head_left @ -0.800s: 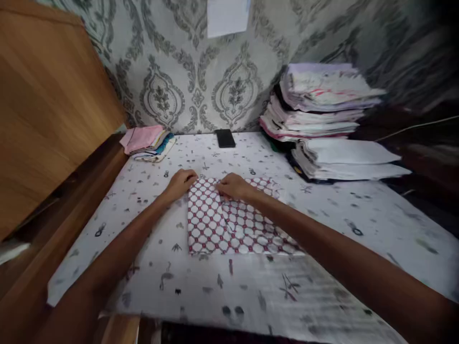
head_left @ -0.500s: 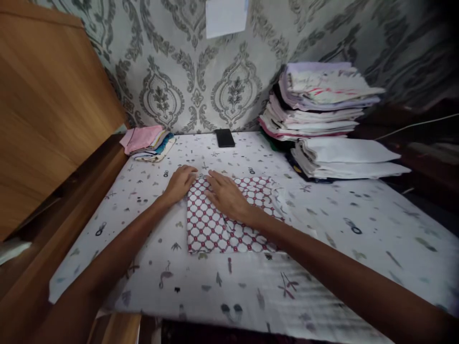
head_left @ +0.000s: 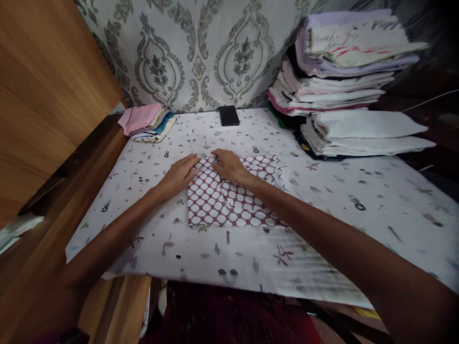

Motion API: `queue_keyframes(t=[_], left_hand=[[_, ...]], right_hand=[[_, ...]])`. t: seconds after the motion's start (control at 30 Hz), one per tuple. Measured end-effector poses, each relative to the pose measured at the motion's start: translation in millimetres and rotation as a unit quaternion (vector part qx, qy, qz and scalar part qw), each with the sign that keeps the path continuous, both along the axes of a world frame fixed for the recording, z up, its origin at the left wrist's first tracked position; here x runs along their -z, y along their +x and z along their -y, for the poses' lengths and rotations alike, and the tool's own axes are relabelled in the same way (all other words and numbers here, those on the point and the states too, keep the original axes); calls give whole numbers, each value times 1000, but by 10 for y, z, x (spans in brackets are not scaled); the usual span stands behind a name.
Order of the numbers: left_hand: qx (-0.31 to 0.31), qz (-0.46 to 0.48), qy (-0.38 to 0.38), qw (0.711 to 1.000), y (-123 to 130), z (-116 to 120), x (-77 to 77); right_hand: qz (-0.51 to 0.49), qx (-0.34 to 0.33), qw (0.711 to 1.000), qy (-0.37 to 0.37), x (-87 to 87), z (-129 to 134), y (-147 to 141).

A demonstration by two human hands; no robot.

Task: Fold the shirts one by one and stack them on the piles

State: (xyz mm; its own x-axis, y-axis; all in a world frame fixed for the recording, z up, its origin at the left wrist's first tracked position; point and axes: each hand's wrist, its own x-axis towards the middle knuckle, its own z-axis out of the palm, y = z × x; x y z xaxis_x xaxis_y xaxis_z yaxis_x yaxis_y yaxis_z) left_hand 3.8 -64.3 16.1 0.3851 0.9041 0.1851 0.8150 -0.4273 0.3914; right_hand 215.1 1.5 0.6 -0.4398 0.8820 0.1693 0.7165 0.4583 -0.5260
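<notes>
A folded cloth garment (head_left: 206, 203), white with a red and grey lattice print, lies flat on the printed white sheet (head_left: 143, 253). At its far left corner rests my left hand (head_left: 179, 174), fingers stretched out along the edge. My right hand (head_left: 229, 165) lies on the far edge of the garment, just right of the left one, with its fingers extended and slightly bent. Both palms face down, and neither hand grips a fold that I can see. My right forearm crosses over the garment's right side and hides part of it.
A tall stack of folded clothes (head_left: 344, 62) stands at the back right, with a lower white pile (head_left: 369, 129) in front. At the back left is a small clothes pile (head_left: 147, 122). A black flat object (head_left: 228, 115) lies near the wall. Wooden furniture (head_left: 53, 95) borders the left.
The view has tilted downward, so everything sits higher in the picture. My right hand has slid a little toward the garment's far edge. The garment stays where it was on the sheet.
</notes>
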Motion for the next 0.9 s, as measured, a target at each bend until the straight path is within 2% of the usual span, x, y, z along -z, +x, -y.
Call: queue_keyframes(t=[0.1, 0.2, 0.33, 0.47, 0.57, 0.63, 0.7, 0.77, 0.83, 0.9], left_hand=[[40, -41, 6, 998, 69, 364, -61], [88, -85, 2, 992, 86, 713, -44], [114, -115, -45, 986, 36, 971, 11], [89, -46, -71, 992, 16, 1027, 1], [-12, 96, -76, 992, 12, 982, -39], [-99, 207, -120, 966, -5, 898, -91], [-172, 297, -201, 918, -23, 779, -176], [-227, 346, -279, 866, -20, 648, -276], [-257, 358, -333, 834, 13, 525, -358], [-253, 356, -371, 820, 68, 418, -396]], right_hand=[[-16, 19, 1000, -9, -16, -70, -10], [-16, 11, 1000, 24, -4, -20, 8], [-6, -1, 999, 50, 3, 113, 28], [-21, -18, 994, 102, -55, 323, 23], [-37, -51, 992, 106, -116, 593, 26], [-51, -69, 992, 90, -144, 796, 34], [-82, -78, 991, 69, -159, 967, 45], [-132, -75, 987, 45, -168, 1072, 57], [-193, -64, 979, 20, -173, 1103, 64], [-257, -48, 965, -17, -179, 1077, 63]])
